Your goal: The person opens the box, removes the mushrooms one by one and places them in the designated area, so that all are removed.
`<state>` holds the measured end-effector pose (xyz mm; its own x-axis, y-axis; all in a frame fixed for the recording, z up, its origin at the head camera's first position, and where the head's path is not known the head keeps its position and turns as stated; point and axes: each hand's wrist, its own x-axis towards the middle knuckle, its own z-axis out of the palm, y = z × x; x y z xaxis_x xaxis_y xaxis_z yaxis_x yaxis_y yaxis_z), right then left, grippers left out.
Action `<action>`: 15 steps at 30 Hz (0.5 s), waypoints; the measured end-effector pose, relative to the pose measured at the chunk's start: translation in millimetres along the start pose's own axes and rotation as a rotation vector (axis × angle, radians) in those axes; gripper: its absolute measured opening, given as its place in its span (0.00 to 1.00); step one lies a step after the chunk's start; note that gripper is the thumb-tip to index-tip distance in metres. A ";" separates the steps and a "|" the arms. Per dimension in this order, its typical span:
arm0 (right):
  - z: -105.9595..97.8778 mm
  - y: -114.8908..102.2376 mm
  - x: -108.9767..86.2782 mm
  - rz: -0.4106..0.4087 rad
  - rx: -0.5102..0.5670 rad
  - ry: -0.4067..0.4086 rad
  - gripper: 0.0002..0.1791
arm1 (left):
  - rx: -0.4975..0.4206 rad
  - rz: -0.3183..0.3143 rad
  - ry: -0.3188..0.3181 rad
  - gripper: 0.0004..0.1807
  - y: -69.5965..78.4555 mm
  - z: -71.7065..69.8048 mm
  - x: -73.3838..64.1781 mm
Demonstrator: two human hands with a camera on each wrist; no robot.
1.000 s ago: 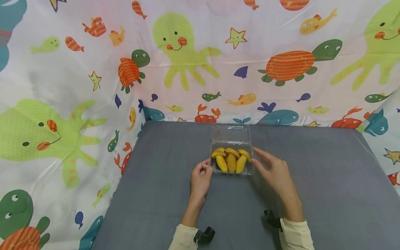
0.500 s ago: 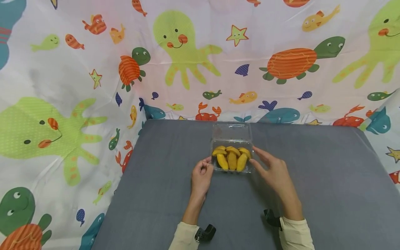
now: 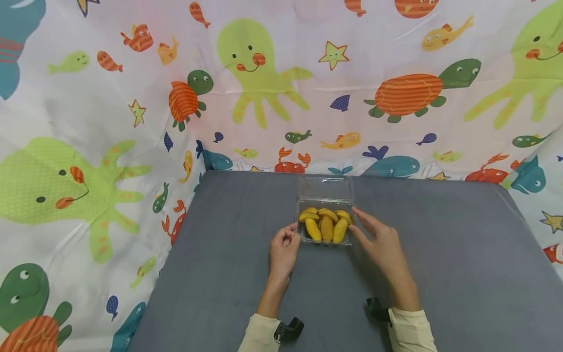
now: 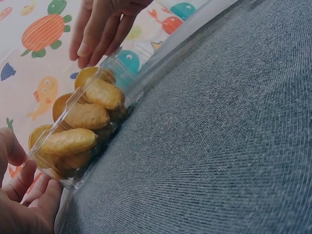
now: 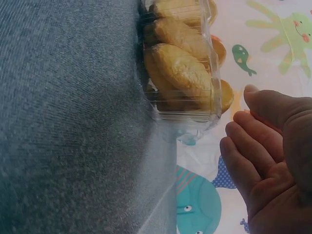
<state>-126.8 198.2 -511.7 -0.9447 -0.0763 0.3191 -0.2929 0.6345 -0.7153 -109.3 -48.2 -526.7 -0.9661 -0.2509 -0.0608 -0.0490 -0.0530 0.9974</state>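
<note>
A clear plastic clamshell box (image 3: 324, 243) sits on the grey table with its lid (image 3: 326, 187) raised and laid back toward the wall. Inside it are several yellow mushrooms (image 3: 327, 229), lying caps away from me, stems toward me. At the box's left edge, my left hand (image 3: 283, 252) pinches the rim between thumb and fingers. My right hand (image 3: 382, 242) is at the right side, fingers extended; the right wrist view has its fingertips just apart from the box wall (image 5: 187, 116).
Grey cloth (image 3: 440, 254) covers the table on both sides of the box. Behind and at left hangs a white sheet (image 3: 281, 29) printed with sea animals. A dark wrist camera (image 3: 289, 330) is strapped at the left sleeve, another (image 3: 377, 310) at the right.
My right hand has shifted slightly left and toward me beside the box. The box, the mushrooms and my left hand stay in place; the head view tilts slightly.
</note>
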 end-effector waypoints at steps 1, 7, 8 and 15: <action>1.1 0.2 -0.2 0.001 -0.002 -0.003 0.30 | -0.001 -0.003 -0.001 0.04 2.8 -0.8 -1.2; 7.7 -1.5 1.4 0.012 -0.004 -0.006 0.29 | -0.003 -0.021 -0.016 0.05 3.1 -4.3 -0.7; 8.3 -1.4 2.0 0.011 -0.004 -0.001 0.29 | -0.003 -0.020 -0.017 0.05 2.1 -3.8 -0.5; 10.8 2.8 7.1 -0.006 -0.049 0.005 0.29 | 0.005 -0.001 -0.002 0.06 1.0 0.7 -0.4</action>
<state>-135.9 191.1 -518.1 -0.9421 -0.0761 0.3265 -0.2906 0.6712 -0.6820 -109.2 -47.5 -525.7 -0.9665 -0.2491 -0.0613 -0.0507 -0.0486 0.9975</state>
